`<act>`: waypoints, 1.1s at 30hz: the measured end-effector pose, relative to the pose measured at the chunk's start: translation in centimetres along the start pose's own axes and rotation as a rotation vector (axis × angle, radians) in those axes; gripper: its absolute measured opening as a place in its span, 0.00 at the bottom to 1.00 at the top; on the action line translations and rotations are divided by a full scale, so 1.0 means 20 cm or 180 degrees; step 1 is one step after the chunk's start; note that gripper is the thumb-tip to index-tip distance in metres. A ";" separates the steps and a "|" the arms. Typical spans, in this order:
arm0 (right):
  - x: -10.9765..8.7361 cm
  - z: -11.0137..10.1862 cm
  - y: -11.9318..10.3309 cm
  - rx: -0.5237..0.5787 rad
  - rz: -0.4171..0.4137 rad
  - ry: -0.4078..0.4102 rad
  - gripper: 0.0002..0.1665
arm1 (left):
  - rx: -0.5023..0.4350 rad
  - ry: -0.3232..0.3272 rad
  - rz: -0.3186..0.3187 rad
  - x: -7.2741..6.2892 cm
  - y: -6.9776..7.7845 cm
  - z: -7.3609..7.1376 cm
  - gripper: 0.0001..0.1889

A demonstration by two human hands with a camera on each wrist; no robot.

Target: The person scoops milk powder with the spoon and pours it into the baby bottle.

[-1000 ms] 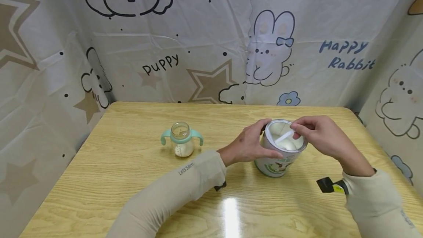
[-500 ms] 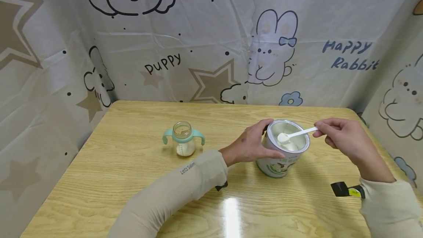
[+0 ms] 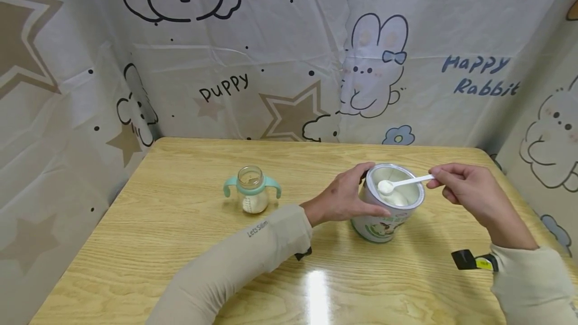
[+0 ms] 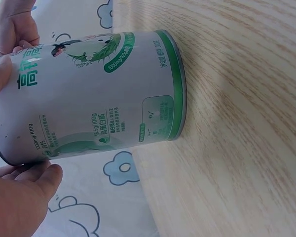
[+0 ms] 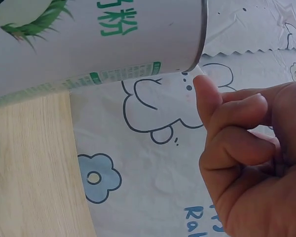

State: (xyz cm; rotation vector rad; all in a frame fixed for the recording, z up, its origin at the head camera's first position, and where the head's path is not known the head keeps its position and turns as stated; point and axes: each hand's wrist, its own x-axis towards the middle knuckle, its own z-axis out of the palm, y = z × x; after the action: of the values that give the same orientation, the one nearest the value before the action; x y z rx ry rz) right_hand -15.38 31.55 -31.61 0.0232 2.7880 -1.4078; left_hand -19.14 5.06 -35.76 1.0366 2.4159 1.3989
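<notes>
A milk powder can [image 3: 378,227] stands at the right of the table, its mouth uncovered and pale powder [image 3: 396,198] inside. My left hand [image 3: 345,195] grips it near the top, thumb toward me and fingers round the far left side. A white measuring scoop [image 3: 408,181] lies across the mouth, its small bowl over the powder near the left inner wall. White powder fills that bowl. With curled fingers, my right hand [image 3: 469,192] pinches the end of the handle, just right of the rim. In the left wrist view the can's printed side [image 4: 89,98] shows between both hands.
A baby bottle [image 3: 253,192] with mint-green handles and no lid stands left of the can, with whitish contents low inside. The wooden table [image 3: 180,245] ends at a printed cloth [image 3: 280,54] at the back; cloth also hangs at both sides.
My right hand has moved right, from over the can's mouth to beyond its rim. The scoop has come up out of the can's inside, powder in its bowl. The left hand keeps its grip.
</notes>
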 end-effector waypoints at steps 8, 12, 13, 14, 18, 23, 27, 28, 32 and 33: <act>0.01 -0.01 0.00 0.0032 0.0000 -0.0019 0.24 | 0.0012 -0.0016 0.0115 0.01 0.00 -0.01 0.45; 0.02 -0.03 0.01 0.0276 -0.0085 -0.0043 0.15 | 0.0026 -0.0022 0.0093 0.01 0.01 -0.03 0.44; 0.02 -0.04 0.02 0.0348 -0.0124 -0.0053 0.12 | 0.0018 -0.0025 0.0056 0.00 0.01 -0.03 0.46; 0.02 -0.04 0.02 0.0415 -0.0146 -0.0064 0.10 | 0.0003 -0.0034 0.0024 0.00 0.01 -0.04 0.47; 0.03 -0.07 0.01 0.0618 -0.0212 -0.0110 0.15 | -0.0064 -0.0072 -0.0152 -0.02 0.02 -0.07 0.54; 0.03 -0.08 -0.01 0.0765 -0.0205 -0.0095 0.16 | -0.0096 -0.0046 -0.0191 -0.04 0.02 -0.11 0.57; 0.03 -0.08 -0.03 0.0819 -0.0214 -0.0073 0.15 | -0.0120 -0.0022 -0.0180 -0.06 0.02 -0.15 0.56; 0.03 -0.08 -0.04 0.0845 -0.0214 -0.0074 0.14 | -0.0137 -0.0023 -0.0186 -0.06 0.02 -0.15 0.56; 0.03 -0.08 -0.06 0.0974 -0.0215 -0.0071 0.14 | -0.0212 -0.0008 -0.0233 -0.09 0.01 -0.19 0.56; 0.03 -0.08 -0.07 0.0991 -0.0207 -0.0063 0.13 | -0.0236 0.0001 -0.0246 -0.09 0.00 -0.20 0.55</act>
State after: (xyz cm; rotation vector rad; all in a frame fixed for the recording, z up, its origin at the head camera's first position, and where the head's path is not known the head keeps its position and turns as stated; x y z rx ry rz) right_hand -16.01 32.00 -29.57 -0.0771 2.5463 -1.8315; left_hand -19.53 1.18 -33.92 0.9160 2.3579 1.4509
